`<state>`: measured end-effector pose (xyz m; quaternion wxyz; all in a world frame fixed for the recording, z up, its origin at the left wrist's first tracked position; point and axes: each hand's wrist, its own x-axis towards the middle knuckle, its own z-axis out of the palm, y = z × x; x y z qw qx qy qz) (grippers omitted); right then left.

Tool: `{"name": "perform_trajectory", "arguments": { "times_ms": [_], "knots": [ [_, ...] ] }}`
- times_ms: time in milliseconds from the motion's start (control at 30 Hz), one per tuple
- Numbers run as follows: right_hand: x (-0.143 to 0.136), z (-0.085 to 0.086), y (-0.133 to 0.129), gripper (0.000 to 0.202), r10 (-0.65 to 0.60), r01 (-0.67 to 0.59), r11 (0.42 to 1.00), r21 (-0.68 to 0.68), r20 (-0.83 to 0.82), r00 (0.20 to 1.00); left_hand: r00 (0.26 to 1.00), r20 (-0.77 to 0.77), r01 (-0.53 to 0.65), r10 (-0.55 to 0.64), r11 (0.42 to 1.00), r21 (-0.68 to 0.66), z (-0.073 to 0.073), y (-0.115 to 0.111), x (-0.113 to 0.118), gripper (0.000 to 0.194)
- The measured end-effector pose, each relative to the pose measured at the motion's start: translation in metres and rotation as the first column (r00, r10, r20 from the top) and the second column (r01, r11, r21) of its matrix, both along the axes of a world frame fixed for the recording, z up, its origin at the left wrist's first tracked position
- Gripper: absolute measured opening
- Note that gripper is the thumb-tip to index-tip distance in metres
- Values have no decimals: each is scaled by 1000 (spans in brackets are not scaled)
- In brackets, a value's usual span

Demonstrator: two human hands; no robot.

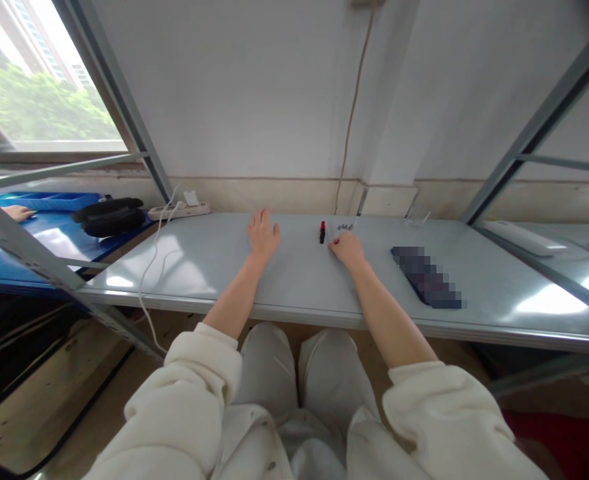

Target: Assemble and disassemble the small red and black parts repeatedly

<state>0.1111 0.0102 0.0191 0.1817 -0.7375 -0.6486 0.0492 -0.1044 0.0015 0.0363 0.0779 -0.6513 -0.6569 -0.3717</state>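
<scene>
My left hand (262, 237) lies on the grey table (294, 283) with its fingers stretched out and nothing in it. My right hand (348, 249) rests on the table further right, its fingertips pinched at a small red piece that is mostly hidden. Just left of those fingers, a small red part (323, 226) and a small black part (322, 237) lie end to end. Behind the right hand, several small dark metal-looking pieces (345, 227) sit in or on what looks like a clear plastic bag, partly covered by the hand.
A phone-like dark slab (427, 277), blurred out, lies right of my right arm. A power strip (179, 211) with a white cable (147, 273) is at the left end. On a blue table beyond are a black case (109, 217), a blue tray (49, 200) and another person's hand (18, 213).
</scene>
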Motion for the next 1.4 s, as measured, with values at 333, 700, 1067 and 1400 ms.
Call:
{"name": "perform_trajectory", "arguments": {
  "times_ms": [333, 700, 1067, 1400],
  "knots": [
    [2, 4, -7, 33, -31, 32, 999, -14, 45, 998, 999, -44, -28, 21, 988, -154, -24, 15, -12, 45],
    [-14, 13, -12, 32, 243, -231, 943, 237, -21, 970, 943, 319, 168, -91, 960, -224, -18, 22, -13, 27],
    [-29, 14, -20, 35, 467, -422, 854, 305, -91, 880, 405, 797, 800, -448, 596, -72, -11, 8, 4, 42],
    [-30, 11, -18, 31, 500, -453, 842, 292, -110, 859, 369, 815, 831, -448, 551, -73, -13, 8, 7, 42]
  ]
}}
